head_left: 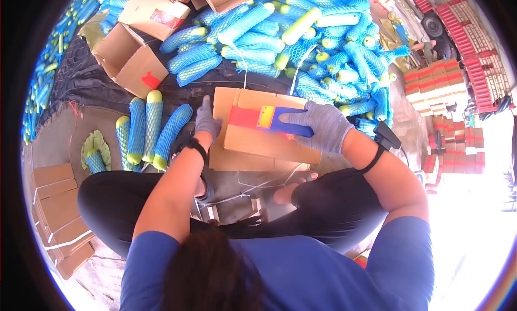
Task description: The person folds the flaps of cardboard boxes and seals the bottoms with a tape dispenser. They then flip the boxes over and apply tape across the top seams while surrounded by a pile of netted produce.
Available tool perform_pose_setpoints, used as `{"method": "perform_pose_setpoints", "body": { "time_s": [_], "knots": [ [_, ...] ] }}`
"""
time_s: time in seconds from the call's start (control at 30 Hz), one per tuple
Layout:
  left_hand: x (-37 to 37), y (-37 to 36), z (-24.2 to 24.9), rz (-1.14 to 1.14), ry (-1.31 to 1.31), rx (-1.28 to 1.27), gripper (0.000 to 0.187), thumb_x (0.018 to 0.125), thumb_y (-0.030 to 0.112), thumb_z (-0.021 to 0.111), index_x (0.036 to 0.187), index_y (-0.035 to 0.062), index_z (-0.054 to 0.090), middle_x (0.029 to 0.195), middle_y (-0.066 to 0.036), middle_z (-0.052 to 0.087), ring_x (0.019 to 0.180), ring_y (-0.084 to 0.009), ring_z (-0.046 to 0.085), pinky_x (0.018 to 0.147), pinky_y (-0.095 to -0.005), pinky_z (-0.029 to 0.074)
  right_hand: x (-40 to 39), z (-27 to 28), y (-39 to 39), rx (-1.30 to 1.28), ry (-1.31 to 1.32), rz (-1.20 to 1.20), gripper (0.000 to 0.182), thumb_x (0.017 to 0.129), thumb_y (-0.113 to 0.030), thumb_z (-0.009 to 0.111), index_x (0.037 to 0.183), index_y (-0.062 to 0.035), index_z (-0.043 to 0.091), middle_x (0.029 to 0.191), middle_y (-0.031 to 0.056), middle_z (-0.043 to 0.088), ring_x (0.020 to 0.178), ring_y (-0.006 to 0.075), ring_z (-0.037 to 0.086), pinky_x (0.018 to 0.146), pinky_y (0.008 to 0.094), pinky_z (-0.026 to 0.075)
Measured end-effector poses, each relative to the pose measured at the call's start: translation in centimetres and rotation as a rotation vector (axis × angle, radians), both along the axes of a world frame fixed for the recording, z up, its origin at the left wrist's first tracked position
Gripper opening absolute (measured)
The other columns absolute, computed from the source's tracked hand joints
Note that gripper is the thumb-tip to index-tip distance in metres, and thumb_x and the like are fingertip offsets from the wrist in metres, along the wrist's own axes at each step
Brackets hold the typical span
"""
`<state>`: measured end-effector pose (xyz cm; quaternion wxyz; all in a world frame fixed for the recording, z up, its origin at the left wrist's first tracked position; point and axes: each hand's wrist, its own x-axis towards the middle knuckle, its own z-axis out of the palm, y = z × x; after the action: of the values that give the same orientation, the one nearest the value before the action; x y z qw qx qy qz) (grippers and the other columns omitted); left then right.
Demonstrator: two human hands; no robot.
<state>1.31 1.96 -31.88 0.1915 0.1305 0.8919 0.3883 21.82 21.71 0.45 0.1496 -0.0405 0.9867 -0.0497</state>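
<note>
A cardboard box sits in front of me between my legs, flaps folded over the top. My left hand, in a grey glove, holds the box at its left edge with one finger pointing up; its other fingers are partly hidden. My right hand, also gloved, is closed around a blue and yellow tape dispenser. The dispenser lies over the top flaps. A strip of red tape runs along the flaps to the left of the dispenser.
Ahead lies a big pile of green gourds in blue foam nets. Several netted gourds lie by my left leg. An open carton stands front left, flattened cardboard behind it. Stacked cartons and a red truck are at right.
</note>
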Motion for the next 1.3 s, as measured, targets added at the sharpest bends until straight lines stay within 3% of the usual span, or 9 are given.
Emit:
{"method": "perform_pose_setpoints", "body": {
  "time_s": [0.07,0.2,0.37,0.43,0.8,0.87,0.93,1.2,1.3],
  "knots": [
    [0.8,1.1,2.7,0.219,-0.102,0.873,0.066,0.097,0.01,0.057,0.155,0.0078,0.026,0.14,-0.014,0.05,0.126,-0.0246,0.053,0.104,-0.0353,0.046,0.4,0.0,-0.1,-0.017,0.018,0.001,0.05,0.08,-0.029,0.075,0.128,-0.0351,0.064,0.086,0.0149,0.058,0.079,0.0358,0.064,0.071,0.0451,0.053],
    [2.8,3.0,14.1,-0.476,0.087,1.163,0.058,0.111,0.025,0.032,0.161,0.0141,0.004,0.151,-0.021,0.041,0.133,-0.0297,0.051,0.112,-0.0363,0.041,-0.3,0.5,-0.7,0.083,-0.081,-0.013,0.048,0.083,-0.037,0.068,0.13,-0.0345,0.06,0.09,0.0154,0.063,0.085,0.0347,0.066,0.072,0.0468,0.054],
    [7.7,5.2,15.3,-0.193,-0.704,1.041,0.072,0.109,0.049,0.023,0.16,0.0081,-0.006,0.159,-0.018,0.032,0.145,-0.0255,0.037,0.12,-0.0358,0.024,0.2,-0.3,0.3,0.097,-0.084,-0.007,0.054,0.081,-0.039,0.074,0.133,-0.0383,0.06,0.091,0.0148,0.061,0.08,0.0351,0.065,0.074,0.0453,0.053],
    [8.7,4.4,14.6,-0.598,0.122,0.906,0.088,0.103,0.064,0.024,0.159,0.0034,-0.007,0.162,-0.018,0.027,0.151,-0.0255,0.026,0.122,-0.0362,0.017,0.8,-0.1,1.0,0.053,-0.115,-0.027,0.055,0.08,-0.04,0.074,0.133,-0.0389,0.06,0.092,0.0143,0.061,0.081,0.035,0.065,0.076,0.0457,0.053],
    [9.0,4.5,14.9,-0.687,0.411,0.454,0.079,0.101,0.05,0.036,0.157,-0.0027,0.014,0.158,-0.025,0.033,0.144,-0.0392,0.034,0.12,-0.0452,0.023,16.3,3.1,16.1,0.298,-0.517,-0.201,0.06,0.074,-0.035,0.075,0.132,-0.0417,0.059,0.11,0.0113,0.067,0.102,0.0325,0.066,0.089,0.0453,0.051],
    [9.3,4.9,15.1,-0.701,0.423,0.405,0.078,0.1,0.049,0.04,0.157,-0.0001,0.019,0.158,-0.023,0.033,0.145,-0.0395,0.033,0.121,-0.0477,0.021,16.7,1.3,17.7,0.279,-0.602,-0.177,0.064,0.074,-0.033,0.074,0.135,-0.0426,0.057,0.105,0.0118,0.069,0.097,0.0343,0.069,0.085,0.0451,0.055],
    [10.0,5.2,15.7,-0.872,0.797,-0.164,0.074,0.097,0.05,0.048,0.155,0.0078,0.031,0.159,-0.019,0.033,0.146,-0.0389,0.03,0.121,-0.052,0.017,15.1,-0.8,17.5,0.283,-0.626,-0.157,0.066,0.073,-0.032,0.077,0.135,-0.0423,0.057,0.106,0.0114,0.067,0.098,0.0348,0.068,0.085,0.0446,0.054],
    [11.1,5.9,17.0,-1.135,0.799,-0.162,0.07,0.091,0.047,0.058,0.152,0.0182,0.04,0.161,-0.012,0.03,0.149,-0.0374,0.024,0.122,-0.0541,0.016,3.0,-14.2,11.8,0.245,-0.801,-0.092,0.052,0.079,-0.038,0.071,0.13,-0.0348,0.063,0.113,0.0151,0.071,0.101,0.0293,0.069,0.083,0.0443,0.055],
    [11.3,6.6,17.1,-1.265,0.803,-0.112,0.067,0.091,0.046,0.059,0.151,0.0224,0.042,0.16,-0.01,0.032,0.148,-0.0366,0.025,0.121,-0.0547,0.016,4.8,-21.8,13.5,-0.047,-0.6,0.024,0.054,0.071,-0.052,0.074,0.114,-0.0189,0.075,0.107,0.0097,0.074,0.096,0.0292,0.071,0.082,0.0398,0.055]
  ]
}}
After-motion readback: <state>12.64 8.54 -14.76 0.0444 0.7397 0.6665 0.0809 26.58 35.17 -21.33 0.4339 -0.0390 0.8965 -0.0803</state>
